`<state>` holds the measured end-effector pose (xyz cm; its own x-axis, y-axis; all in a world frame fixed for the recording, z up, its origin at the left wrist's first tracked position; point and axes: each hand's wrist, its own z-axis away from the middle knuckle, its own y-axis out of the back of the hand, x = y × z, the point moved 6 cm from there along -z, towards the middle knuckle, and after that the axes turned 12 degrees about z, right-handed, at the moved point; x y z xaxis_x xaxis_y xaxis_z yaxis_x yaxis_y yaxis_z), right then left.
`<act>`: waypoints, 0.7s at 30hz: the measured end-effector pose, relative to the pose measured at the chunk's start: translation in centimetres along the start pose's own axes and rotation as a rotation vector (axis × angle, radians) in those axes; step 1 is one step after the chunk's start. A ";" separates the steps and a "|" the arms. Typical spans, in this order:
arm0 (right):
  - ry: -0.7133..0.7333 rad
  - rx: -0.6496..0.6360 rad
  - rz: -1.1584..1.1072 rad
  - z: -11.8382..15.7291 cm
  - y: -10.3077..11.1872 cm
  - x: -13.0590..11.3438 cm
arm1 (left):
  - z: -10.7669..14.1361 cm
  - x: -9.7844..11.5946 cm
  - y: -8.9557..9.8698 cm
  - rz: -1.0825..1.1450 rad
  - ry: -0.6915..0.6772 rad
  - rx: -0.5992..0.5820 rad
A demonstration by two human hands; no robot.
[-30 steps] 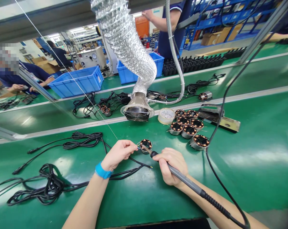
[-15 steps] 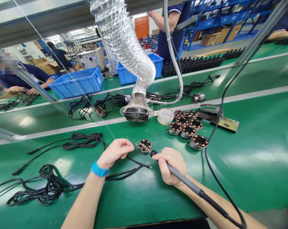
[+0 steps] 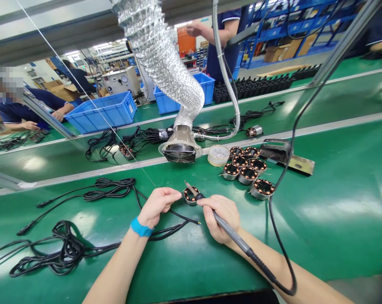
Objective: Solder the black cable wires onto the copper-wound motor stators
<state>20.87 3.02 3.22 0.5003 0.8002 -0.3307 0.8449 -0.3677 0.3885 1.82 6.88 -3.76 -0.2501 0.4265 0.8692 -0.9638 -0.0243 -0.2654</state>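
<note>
A glossy green workbench (image 3: 320, 215) spreads beneath a crinkled, ribbed foil duct (image 3: 172, 63). Rubbery black cables (image 3: 67, 247) lie looped at left. The right hand (image 3: 226, 209) is wrapped around a smooth grey soldering iron (image 3: 233, 234), its tip over the ring-shaped, copper-wound stator (image 3: 190, 200), which sits on the workbench between both hands; the left hand (image 3: 157, 205) pinches, thumb against forefinger, a hair-thin lead wire (image 3: 182, 193) at the stator's left rim

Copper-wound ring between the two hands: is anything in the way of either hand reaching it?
Nothing visible stands between the left hand and the ring; its pinched fingers are right by the ring's left side. From the right hand, only the gripped iron comes between, its front end crossing over the ring.
</note>
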 end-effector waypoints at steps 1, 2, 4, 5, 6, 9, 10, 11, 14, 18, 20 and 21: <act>0.001 -0.017 0.008 0.0 -0.3 0.1 | 0.0 -0.1 -0.1 0.006 -0.003 0.003; 0.004 -0.037 0.018 0.1 -0.7 0.2 | -0.1 -0.1 -0.1 0.011 -0.006 0.006; 0.001 -0.080 0.045 0.2 -1.5 0.5 | -0.1 -0.1 -0.2 0.013 -0.016 0.010; -0.005 -0.101 0.057 0.3 -2.0 0.7 | 0.0 -0.1 -0.3 0.013 -0.019 0.012; -0.013 -0.120 0.064 0.4 -2.6 0.9 | 0.0 -0.1 -0.3 0.011 -0.021 0.014; -0.021 -0.182 0.037 0.9 -4.2 1.6 | 0.1 -0.1 -0.4 -0.001 -0.027 0.007; -0.015 -0.205 0.018 1.1 -4.8 1.8 | 0.1 -0.1 -0.5 -0.008 -0.033 0.000; -0.009 -0.225 -0.002 1.4 -5.3 2.0 | 0.2 0.0 -0.6 -0.019 -0.040 -0.011; -0.020 -0.248 -0.075 1.8 -6.2 2.5 | 0.3 0.3 -0.9 -0.066 -0.061 -0.046; -0.079 -0.221 -0.180 1.6 -6.3 2.7 | 0.5 0.3 -1.6 -0.084 -0.028 -0.126; -0.128 -0.184 -0.176 1.2 -5.8 2.5 | 0.3 0.0 -1.9 -0.020 -0.014 -0.175; -0.161 -0.157 -0.165 1.0 -5.6 2.5 | 0.2 -0.2 -2.0 0.025 -0.023 -0.191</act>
<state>17.58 6.57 -0.57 0.3922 0.7530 -0.5284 0.8844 -0.1505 0.4419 3.77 6.67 -3.35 -0.2776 0.4069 0.8703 -0.9230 0.1384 -0.3591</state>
